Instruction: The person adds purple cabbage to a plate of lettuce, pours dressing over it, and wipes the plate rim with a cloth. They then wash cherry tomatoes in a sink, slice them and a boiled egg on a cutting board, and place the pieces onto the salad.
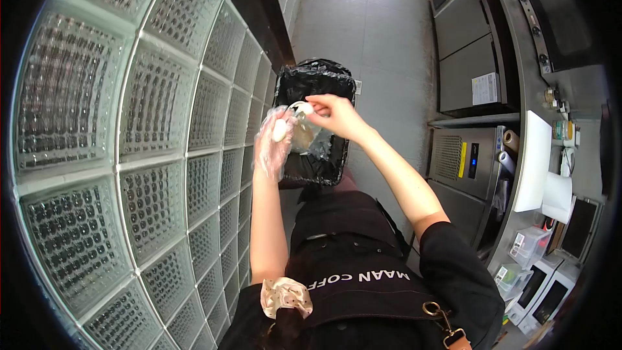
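Note:
Above a bin lined with a black bag (314, 172), both hands are close together. My left hand (275, 136) wears a clear plastic glove and is closed around a small white, egg-like object (279, 131). Bare, my right hand (330, 115) pinches a white piece (304, 109) between thumb and fingertips, right beside the left hand. A crumpled clear plastic bag (304, 135) hangs between the hands over the bin's opening, with something brownish showing through it.
A glass-block wall (155, 97) runs close along the left. Grey floor (369, 32) stretches ahead. On the right stand steel cabinets (470, 71) and a counter holding a white board (534, 162), clear containers (531, 246) and other equipment.

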`<state>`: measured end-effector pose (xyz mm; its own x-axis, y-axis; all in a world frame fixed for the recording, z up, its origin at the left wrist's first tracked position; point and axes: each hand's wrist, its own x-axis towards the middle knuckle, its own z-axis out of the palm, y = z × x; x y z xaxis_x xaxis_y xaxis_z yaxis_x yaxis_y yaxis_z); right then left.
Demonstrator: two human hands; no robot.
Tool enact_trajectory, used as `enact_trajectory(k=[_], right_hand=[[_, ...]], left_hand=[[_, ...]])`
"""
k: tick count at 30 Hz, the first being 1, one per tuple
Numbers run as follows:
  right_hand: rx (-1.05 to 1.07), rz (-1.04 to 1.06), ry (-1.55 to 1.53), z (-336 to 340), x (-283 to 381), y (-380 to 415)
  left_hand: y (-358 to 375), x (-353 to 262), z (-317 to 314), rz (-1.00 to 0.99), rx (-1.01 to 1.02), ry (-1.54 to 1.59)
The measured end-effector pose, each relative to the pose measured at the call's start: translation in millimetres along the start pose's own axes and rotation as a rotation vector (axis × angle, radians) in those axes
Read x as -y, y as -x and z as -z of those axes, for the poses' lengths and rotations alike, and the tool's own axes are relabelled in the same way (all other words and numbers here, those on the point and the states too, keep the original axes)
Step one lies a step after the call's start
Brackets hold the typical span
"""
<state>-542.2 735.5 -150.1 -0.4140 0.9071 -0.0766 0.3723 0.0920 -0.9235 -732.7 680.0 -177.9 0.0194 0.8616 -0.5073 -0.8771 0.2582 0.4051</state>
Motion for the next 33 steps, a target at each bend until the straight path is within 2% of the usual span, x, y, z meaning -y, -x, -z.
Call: enact_trajectory(k=[1, 3, 5, 7, 8, 9, 11, 13, 14, 15, 16, 17, 19, 21, 22, 24, 25, 26, 28, 31, 33], right_hand=[[-0.003, 0.045, 0.128, -3.2, -3.3, 2.0], [-0.078, 0.183, 0.356, -11.7, -16.8, 9.7], [-0.117, 0.177, 0.359, -14.6, -7.2, 15.8], [-0.087, -0.011, 0.168, -20.4, 5.2, 27.5], [-0.147, -0.025, 0.1, -28.8, 5.5, 34.2], [-0.191, 0.016, 0.156, -34.5, 6.3, 42.3], [-0.309, 0.118, 0.161, -51.6, -2.4, 62.1], [-0.382, 0.13, 0.221, -67.1, 0.2, 89.5], [-0.414, 0.088, 0.273, -74.0, 1.8, 104.1], [-0.528, 0.083, 0.383, -89.0, -11.5, 120.7], [-0.404, -0.229, 0.332, -83.8, 3.8, 143.8], [-0.494, -0.271, 0.36, -91.3, -3.9, 168.3], [-0.688, -0.281, 0.37, -94.1, -17.2, 219.8], [-0.706, -0.423, 0.255, -80.2, -25.6, 276.1], [-0.801, -0.44, 0.202, -79.5, -33.5, 302.2], [-0.907, -0.446, 0.011, -66.4, -20.6, 343.7], [-0.91, -0.45, -0.129, -52.2, 1.9, 357.4], [-1.002, -0.317, -0.006, -40.9, 13.8, 363.4], [-0.951, -0.182, 0.149, -20.3, 26.0, 357.4], [-0.989, 0.004, 0.286, -6.5, 56.9, 320.9], [-1.027, 0.13, 0.289, -2.2, 73.9, 301.6]], left_hand=[[-0.7, -0.8, 0.2, -0.099, -0.047, -0.061], [14.2, -13.4, -3.1, -0.014, 0.009, 0.031], [24.1, -23.9, -0.5, 0.071, 0.146, 0.12], [37.3, -29.6, -8.3, 0.072, 0.102, 0.089], [41.7, -30.8, -11.5, 0.078, 0.06, 0.061], [39.7, -31.7, -5.1, 0.111, 0.09, 0.038], [26.9, -33.9, 27.2, 0.328, 0.208, 0.297], [11.8, -29.2, 62.6, 0.334, 0.17, 0.172], [12.6, -33.6, 70.1, 0.424, 0.18, 0.123], [13.8, -31.4, 74.8, 0.388, 0.117, 0.085], [15.5, -27.4, 77.0, 0.393, 0.118, 0.059], [8.9, -23.6, 82.8, 0.435, -0.114, 0.14], [-40.2, -19.6, 139.6, 0.461, 0.322, -0.049], [-27.9, 3.6, 108.1, 0.488, 0.318, -0.267], [-11.6, 19.7, 87.8, 0.548, 0.776, -0.322], [51.5, 60.3, 25.3, 0.445, 0.516, -0.46], [72.6, 75.8, 2.8, 0.542, 0.598, -0.371], [133.3, 100.1, -48.2, 0.451, 0.504, -0.445], [126.5, 121.7, -51.0, 0.561, 0.71, -0.273], [144.7, 141.4, -61.4, 0.395, 0.694, -0.154], [162.9, 144.0, -66.7, 0.207, 0.536, -0.285]])
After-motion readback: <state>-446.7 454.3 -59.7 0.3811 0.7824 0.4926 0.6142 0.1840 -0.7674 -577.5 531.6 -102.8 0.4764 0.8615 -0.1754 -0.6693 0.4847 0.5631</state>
